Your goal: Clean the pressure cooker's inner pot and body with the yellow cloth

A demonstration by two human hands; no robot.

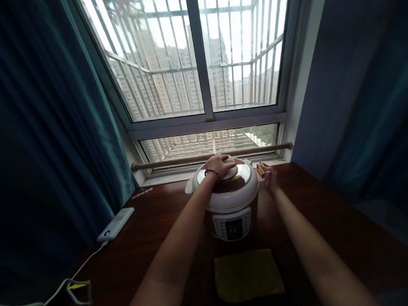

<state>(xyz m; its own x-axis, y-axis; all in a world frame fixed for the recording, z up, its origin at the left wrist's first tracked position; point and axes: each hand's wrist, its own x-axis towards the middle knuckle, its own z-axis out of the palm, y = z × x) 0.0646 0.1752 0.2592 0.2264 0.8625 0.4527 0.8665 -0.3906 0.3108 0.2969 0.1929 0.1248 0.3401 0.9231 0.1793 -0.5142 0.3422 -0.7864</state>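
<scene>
A white and brown electric pressure cooker (225, 201) with a shiny domed lid stands on the dark wooden table, its control panel facing me. My left hand (218, 165), with a bracelet at the wrist, lies over the pale lid handle (232, 161), fingers closed on it. At the cooker's right side, by its side grip, my right hand (271, 177) pinches a small yellow-brown and white item (262, 170), perhaps a folded cloth; its kind is unclear. Closer to me, a yellow cloth (248, 276) lies flat in front of the cooker.
A white power bank (115, 225) with a plugged-in cable (88, 258) rests on the table (159, 213) at left. Blue curtains (56, 110) hang on that side. Behind the cooker, a horizontal rail (177, 162) crosses below the barred window.
</scene>
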